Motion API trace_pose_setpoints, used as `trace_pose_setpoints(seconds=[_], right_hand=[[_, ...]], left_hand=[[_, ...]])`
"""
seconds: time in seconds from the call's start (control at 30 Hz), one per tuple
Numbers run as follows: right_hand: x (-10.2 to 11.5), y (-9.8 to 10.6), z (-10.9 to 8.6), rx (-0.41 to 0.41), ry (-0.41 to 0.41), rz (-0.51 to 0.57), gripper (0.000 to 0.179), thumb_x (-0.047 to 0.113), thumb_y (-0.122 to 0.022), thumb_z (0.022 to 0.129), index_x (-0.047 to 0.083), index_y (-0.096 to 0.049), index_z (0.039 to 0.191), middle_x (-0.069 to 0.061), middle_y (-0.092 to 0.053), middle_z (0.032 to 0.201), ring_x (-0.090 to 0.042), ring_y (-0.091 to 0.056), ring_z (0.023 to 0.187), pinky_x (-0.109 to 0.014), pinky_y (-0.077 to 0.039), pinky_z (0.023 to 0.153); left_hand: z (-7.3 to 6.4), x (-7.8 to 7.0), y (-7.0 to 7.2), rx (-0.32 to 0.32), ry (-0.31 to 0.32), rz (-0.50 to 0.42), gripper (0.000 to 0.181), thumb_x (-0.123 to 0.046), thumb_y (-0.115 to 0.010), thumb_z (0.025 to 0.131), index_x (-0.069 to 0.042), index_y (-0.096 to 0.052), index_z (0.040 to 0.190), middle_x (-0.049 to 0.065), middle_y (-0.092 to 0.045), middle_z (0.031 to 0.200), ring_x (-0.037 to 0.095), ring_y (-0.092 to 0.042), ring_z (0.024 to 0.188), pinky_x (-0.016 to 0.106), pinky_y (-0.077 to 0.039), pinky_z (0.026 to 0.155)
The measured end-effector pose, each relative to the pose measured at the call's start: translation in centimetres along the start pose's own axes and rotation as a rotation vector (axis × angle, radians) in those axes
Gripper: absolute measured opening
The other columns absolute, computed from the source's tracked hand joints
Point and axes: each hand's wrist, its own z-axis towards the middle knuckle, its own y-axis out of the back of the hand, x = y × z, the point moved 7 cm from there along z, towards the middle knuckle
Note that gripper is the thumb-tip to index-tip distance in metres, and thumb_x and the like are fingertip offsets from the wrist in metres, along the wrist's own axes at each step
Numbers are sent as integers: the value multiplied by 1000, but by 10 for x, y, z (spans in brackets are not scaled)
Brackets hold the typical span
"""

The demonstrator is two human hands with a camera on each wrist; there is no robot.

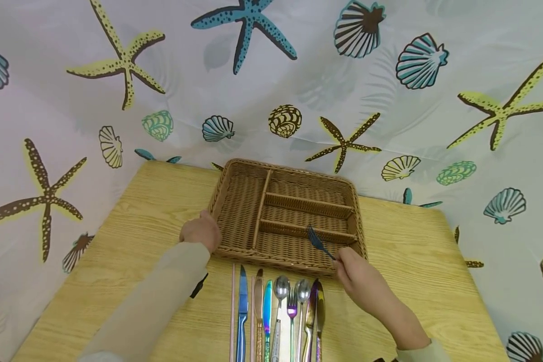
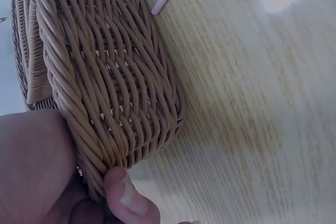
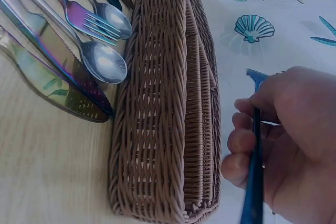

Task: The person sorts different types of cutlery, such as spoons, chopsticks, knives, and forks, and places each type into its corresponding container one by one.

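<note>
My left hand (image 1: 202, 232) grips the rim of a brown wicker cutlery tray (image 1: 287, 260) at its near left corner. In the left wrist view the thumb (image 2: 131, 199) presses on the outer side of the weave. My right hand (image 1: 359, 274) holds a dark blue fork (image 1: 318, 241) by its handle, tines pointing to the far left, over the tray's near right compartment. The fork handle (image 3: 254, 166) lies across the curled fingers in the right wrist view. Wooden dividers part the tray into a long left compartment and several on the right.
In front of the tray, on the wooden table (image 1: 402, 241), lies a row of cutlery: a blue knife (image 1: 243, 301), a purple fork (image 1: 291, 304), a spoon (image 1: 281, 287), several other knives and pink sticks (image 1: 233, 311). A seashell-patterned cloth (image 1: 253, 90) hangs behind the table.
</note>
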Motion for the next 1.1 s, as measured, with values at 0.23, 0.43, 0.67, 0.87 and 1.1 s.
trace_pose_setpoints(seconds=[0.23, 0.43, 0.67, 0.87, 1.1], right_hand=[[-5, 2, 21, -81, -12, -94, 4, 6, -60, 98, 7, -64, 98, 1, -55, 82, -5, -40, 63, -23, -39, 56], [-18, -13, 38, -40, -64, -46, 8, 7, -62, 97, 6, -68, 102, -6, -64, 95, -7, -47, 66, -26, -42, 59], [-27, -32, 53, 61, -102, -14, 14, 9, -62, 96, 3, -73, 104, -8, -67, 96, -12, -55, 72, -30, -46, 63], [-34, -51, 59, 157, -135, 95, 16, 6, -59, 97, 1, -71, 106, -9, -70, 95, -10, -52, 64, -28, -44, 59], [-36, -71, 64, 249, -199, 219, 24, 9, -51, 101, -1, -68, 115, -4, -65, 83, -10, -43, 53, -27, -40, 54]], left_hand=[[-1, -1, 2, -15, 9, 19, 63, -19, -38, 106, 9, -11, 154, 12, -59, 56, 18, -51, 49, 41, -53, 57], [-2, -1, 1, -23, 49, 1, 60, -20, -36, 106, 7, -14, 155, 1, -38, 49, 11, -27, 47, 31, -31, 47], [-2, -3, 0, -54, 76, 41, 49, -20, -36, 106, 6, -28, 147, -2, -30, 48, 10, -22, 45, 30, -27, 46], [-2, -6, -1, -38, 96, 62, 56, -19, -39, 106, 7, -20, 152, 0, -33, 46, 11, -27, 44, 31, -33, 45], [-4, -6, -1, -1, 97, 131, 66, -15, -44, 104, 6, -9, 156, 1, -40, 46, 12, -32, 44, 32, -37, 46]])
